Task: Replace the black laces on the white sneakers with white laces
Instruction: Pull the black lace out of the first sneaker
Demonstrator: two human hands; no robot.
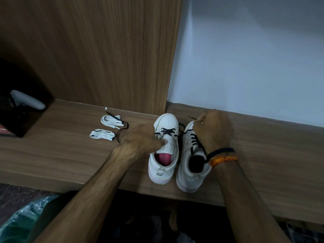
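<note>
Two white sneakers stand side by side on the wooden shelf (pixel 70 155), toes pointing away. The left sneaker (pixel 164 165) has black lace only in its front eyelets. My left hand (pixel 140 139) holds it by the side, thumb pressed on the tongue. The right sneaker (pixel 191 174) is laced in black lace (pixel 195 141) most of the way up. My right hand (pixel 213 128) is curled over its toe end and pinches a black lace end. Two bundles of white laces (pixel 110 120) (pixel 102 134) lie left of the sneakers, with a loose black lace (pixel 122 128) beside them.
A tall wooden panel (pixel 105 50) rises behind the shelf, and a pale wall (pixel 254 58) on the right. A grey controller (pixel 28 99) lies in a dark recess at left. Below the shelf edge are plastic bags (pixel 26 221) and dark floor.
</note>
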